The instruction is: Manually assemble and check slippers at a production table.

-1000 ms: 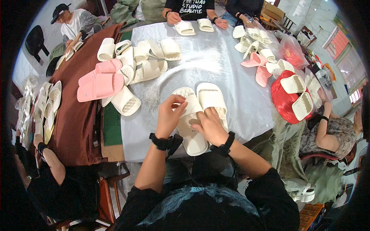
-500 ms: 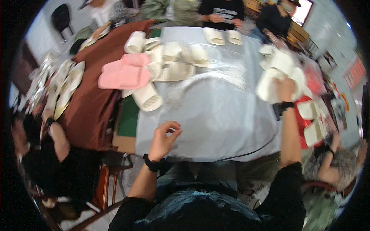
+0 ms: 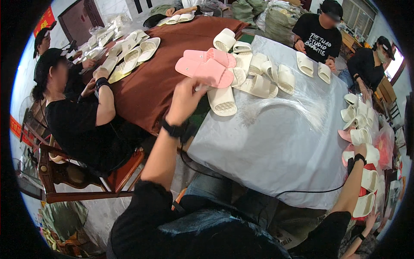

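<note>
My left hand (image 3: 186, 100) is at the near edge of a pair of pink slippers (image 3: 196, 67), its fingers curled in a pinch. A small pale bit shows at the fingertips; what it belongs to is unclear. The pink pair lies on several white slippers (image 3: 222, 102) along the table's left edge. My right hand (image 3: 359, 150) is stretched to the table's right edge, with its fingers closed around the side of a white slipper (image 3: 371, 154). A pink slipper (image 3: 346, 153) shows just left of that hand. Some of the right fingers are hidden.
A grey-covered table (image 3: 276, 159) bears a clear plastic sheet (image 3: 302, 110) and a black cable (image 3: 308, 191). Two white slippers (image 3: 305, 64) stand at its far edge. A brown cloth-covered table (image 3: 172, 52) adjoins on the left. Co-workers sit around; a wooden chair (image 3: 86, 196) stands at left.
The view has swung left. My left hand has moved from above the grey table to the pink slippers. My right hand stays among the white slippers on the right.
</note>
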